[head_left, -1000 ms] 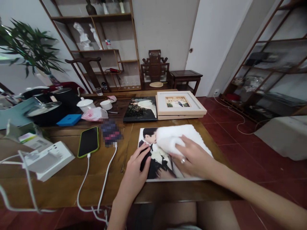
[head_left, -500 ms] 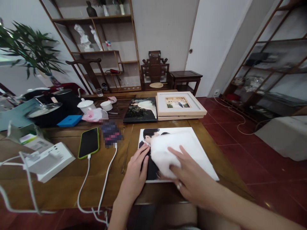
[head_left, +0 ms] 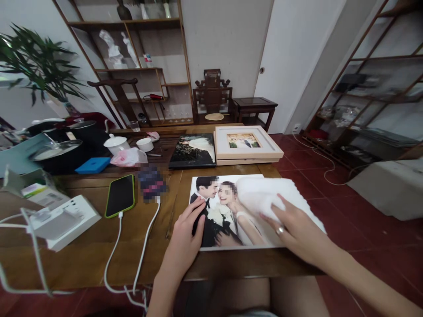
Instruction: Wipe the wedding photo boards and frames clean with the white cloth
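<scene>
A wedding photo print (head_left: 211, 218) lies flat near the table's front edge, showing a couple in a dark suit and a white dress. My left hand (head_left: 187, 226) rests flat along its left side, fingers stretched over the edge. In my right hand (head_left: 295, 226), which wears a ring, a fluffy white cloth (head_left: 257, 191) is bunched under bent fingers. The cloth lies over the print's right part and spreads past its right edge. It hides that portion of the picture.
Behind the print lie a dark photo panel (head_left: 194, 152) and stacked pale wooden picture frames (head_left: 249, 154). To the left are a green-cased phone (head_left: 120, 196), a white power strip (head_left: 74, 222) with cables, a pink-white plastic bag (head_left: 128, 157) and dark pots (head_left: 57, 152).
My right hand has swept the white cloth to the right across the print, uncovering the couple's faces and the bouquet. My left hand stays in place on the print.
</scene>
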Demonstrator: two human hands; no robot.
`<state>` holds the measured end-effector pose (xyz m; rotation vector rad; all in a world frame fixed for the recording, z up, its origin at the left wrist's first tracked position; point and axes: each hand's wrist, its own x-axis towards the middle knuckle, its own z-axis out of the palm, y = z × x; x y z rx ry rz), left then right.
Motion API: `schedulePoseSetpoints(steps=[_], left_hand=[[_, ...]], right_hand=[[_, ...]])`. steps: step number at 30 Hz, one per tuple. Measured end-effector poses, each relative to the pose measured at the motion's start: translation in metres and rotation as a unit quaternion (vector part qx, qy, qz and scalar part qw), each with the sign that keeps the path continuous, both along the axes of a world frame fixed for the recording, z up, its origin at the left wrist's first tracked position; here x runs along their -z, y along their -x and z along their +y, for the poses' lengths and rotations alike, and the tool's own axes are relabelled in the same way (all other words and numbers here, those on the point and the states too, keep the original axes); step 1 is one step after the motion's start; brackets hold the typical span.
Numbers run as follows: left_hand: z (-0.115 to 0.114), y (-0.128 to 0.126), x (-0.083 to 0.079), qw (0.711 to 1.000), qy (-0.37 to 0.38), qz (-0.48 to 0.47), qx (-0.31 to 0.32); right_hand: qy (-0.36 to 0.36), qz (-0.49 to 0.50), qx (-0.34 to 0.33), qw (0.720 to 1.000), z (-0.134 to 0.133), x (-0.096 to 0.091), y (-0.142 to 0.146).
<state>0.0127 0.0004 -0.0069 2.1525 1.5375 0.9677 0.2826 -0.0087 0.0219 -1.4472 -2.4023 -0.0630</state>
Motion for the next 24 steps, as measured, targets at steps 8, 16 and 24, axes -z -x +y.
schedulePoseSetpoints(steps=[8,16,24], left_hand=[[-0.006,-0.001,-0.008,0.996,-0.005,-0.087,-0.024],[-0.009,-0.002,-0.007,0.911,0.056,-0.396,-0.104],[-0.001,-0.001,-0.003,0.895,0.118,-0.413,-0.122]], right_hand=[[0.041,-0.034,-0.089,0.995,0.081,-0.022,0.07],[0.074,-0.009,-0.238,0.968,0.006,-0.013,0.092],[0.001,0.048,-0.181,0.982,-0.053,0.003,0.029]])
